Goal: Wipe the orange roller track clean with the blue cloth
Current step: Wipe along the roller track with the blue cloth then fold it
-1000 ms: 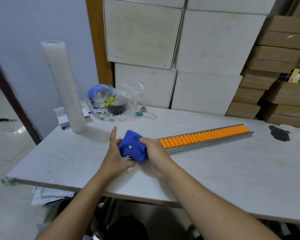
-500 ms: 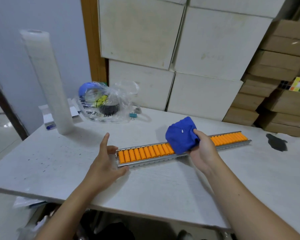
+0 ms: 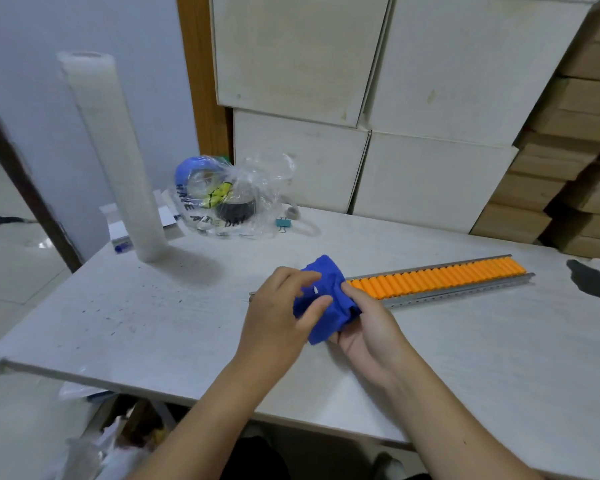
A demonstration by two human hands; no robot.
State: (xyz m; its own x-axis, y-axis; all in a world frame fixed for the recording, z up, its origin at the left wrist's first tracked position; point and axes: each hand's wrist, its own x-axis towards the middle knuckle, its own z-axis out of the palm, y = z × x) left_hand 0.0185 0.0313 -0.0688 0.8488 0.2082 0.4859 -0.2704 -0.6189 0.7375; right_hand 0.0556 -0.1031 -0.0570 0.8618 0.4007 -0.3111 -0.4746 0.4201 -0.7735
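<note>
Head view: two bare hands meet over one bunched blue cloth [image 3: 326, 306] at the near end of a single orange roller track [image 3: 440, 277], which lies flat on a white table [image 3: 153, 323] and runs away to the right in its grey metal rail. The right hand [image 3: 368, 327] cups the cloth from below and from the right, its thumb pressed into the folds. The left hand [image 3: 278, 320] grips the cloth from the left, its thumb on the fabric and its fingers curled over the top. The cloth hides the track's near end; whether it touches the rollers there cannot be told.

At the back left of the table stands one tall white roll of film [image 3: 115, 157], upright. Beside it lies one clear plastic bag [image 3: 232, 199], printed with dark lettering, holding what look like two rolls of tape, one blue and one black, and a yellow item too crumpled to identify. One small teal binder clip [image 3: 282, 223] rests just right of the bag. One dark stain [image 3: 589, 282] marks the table beyond the track's far end.

Behind the table, four large white boxes [image 3: 430, 64] are stacked two over two; to the right rise stacks of brown cartons [image 3: 568, 150], too cropped for a firm count.
</note>
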